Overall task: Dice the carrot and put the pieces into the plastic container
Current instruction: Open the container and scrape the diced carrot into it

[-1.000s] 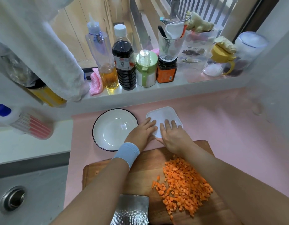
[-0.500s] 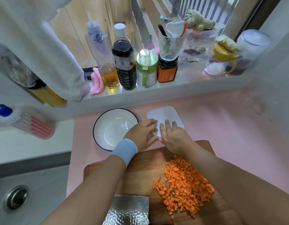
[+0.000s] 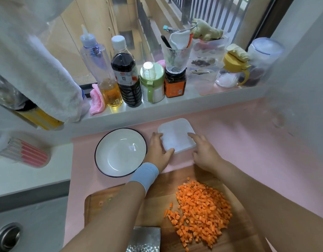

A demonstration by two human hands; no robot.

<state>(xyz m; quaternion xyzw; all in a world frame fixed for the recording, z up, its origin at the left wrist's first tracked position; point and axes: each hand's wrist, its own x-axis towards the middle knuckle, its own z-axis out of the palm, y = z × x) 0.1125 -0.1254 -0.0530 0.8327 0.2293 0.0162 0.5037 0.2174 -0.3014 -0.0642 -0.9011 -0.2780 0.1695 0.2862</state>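
The tabletop is white on its left part. From there rightward it is covered by what looks like a pink mat. A translucent plastic container sits on the pink between the two grips, with the left grip against its left edge and the right grip at its right side. A white bowl with a dark rim stands just left of the left grip, its rim close to that wrist. A wooden cutting board lies on the near side of both grips, under both forearms, its far edge just short of the container. Well left of the left grip, a steel sink is set into the tabletop.
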